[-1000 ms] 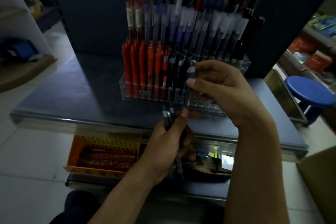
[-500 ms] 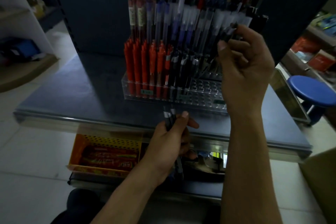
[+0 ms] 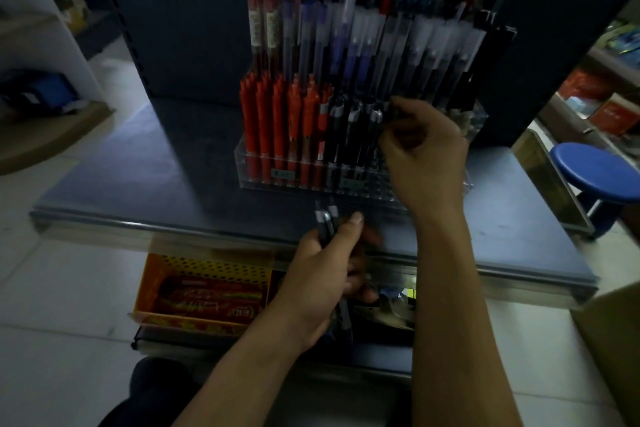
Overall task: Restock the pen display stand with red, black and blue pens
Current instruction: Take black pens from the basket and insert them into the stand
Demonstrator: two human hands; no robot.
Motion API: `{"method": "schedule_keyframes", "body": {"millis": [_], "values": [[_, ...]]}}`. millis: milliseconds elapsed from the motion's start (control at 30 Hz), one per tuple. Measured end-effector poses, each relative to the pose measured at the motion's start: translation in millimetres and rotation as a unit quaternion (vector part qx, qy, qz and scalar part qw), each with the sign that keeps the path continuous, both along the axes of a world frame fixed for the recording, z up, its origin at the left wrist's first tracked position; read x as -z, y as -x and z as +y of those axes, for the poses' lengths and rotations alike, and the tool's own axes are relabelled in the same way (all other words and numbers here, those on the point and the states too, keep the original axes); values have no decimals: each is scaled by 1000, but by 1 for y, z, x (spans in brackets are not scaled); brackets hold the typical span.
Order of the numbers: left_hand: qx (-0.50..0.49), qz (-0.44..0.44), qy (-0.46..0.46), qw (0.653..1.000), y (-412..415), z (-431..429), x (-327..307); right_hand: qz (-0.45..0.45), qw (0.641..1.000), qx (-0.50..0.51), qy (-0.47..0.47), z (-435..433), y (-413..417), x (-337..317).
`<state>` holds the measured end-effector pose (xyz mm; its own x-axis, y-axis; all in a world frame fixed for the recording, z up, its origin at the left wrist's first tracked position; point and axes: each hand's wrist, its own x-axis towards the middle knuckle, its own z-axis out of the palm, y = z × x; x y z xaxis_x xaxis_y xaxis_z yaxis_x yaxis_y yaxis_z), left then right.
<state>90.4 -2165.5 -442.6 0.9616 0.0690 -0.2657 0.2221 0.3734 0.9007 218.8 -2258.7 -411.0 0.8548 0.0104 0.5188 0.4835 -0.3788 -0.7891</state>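
The clear pen display stand [image 3: 375, 188] carries red pens [image 3: 277, 114] at the left of its front row and black pens [image 3: 349, 128] just beside them, with clear-capped pens [image 3: 367, 38] in the tiers behind. The right hand [image 3: 426, 156] pinches a black pen [image 3: 394, 107] at the right end of the black row. The left hand [image 3: 322, 274], well below, grips a bundle of black pens [image 3: 325, 222] at the edge of the blue shelf [image 3: 138, 163] under the stand. Beneath it sits an orange basket [image 3: 207, 265] of packets. A blue stool [image 3: 595, 173] stands to the right on the pale tiled floor [image 3: 69, 288].
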Motion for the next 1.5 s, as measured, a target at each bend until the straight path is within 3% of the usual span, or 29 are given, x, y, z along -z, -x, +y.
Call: {"method": "schedule_keyframes", "body": {"millis": [133, 233, 300, 400, 533, 733, 900, 1033, 1167, 1300, 1500], "values": [[9, -4, 3, 1000, 0, 1, -2, 47, 998, 27, -19, -7, 6, -9], [14, -6, 2, 1000, -2, 1, 1, 118, 992, -23, 45, -16, 15, -23], [18, -17, -7, 1000, -3, 2, 4, 204, 959, -144, 134, -22, 24, -33], [32, -52, -26, 998, -3, 2, 7, 288, 881, -281, 250, -18, 38, -42], [30, -66, -43, 996, -2, 2, 9, 279, 857, -277, 333, -9, 38, -36], [23, -66, -36, 997, -3, 2, 11, 237, 889, -315, 232, -16, 37, -38], [19, -61, -16, 998, -4, 1, 13, 150, 950, -272, 35, -25, 29, -35], [21, -70, -12, 997, -3, 1, 14, 83, 968, -214, -97, -29, 29, -39], [25, -78, -14, 997, -3, 2, 14, -25, 991, -105, -75, -29, 26, -39], [23, -80, -17, 996, -3, 2, 13, -115, 991, -32, -57, -29, 22, -40], [16, -72, -25, 997, -4, 1, 13, -121, 990, -7, -68, -24, 18, -33]]}}
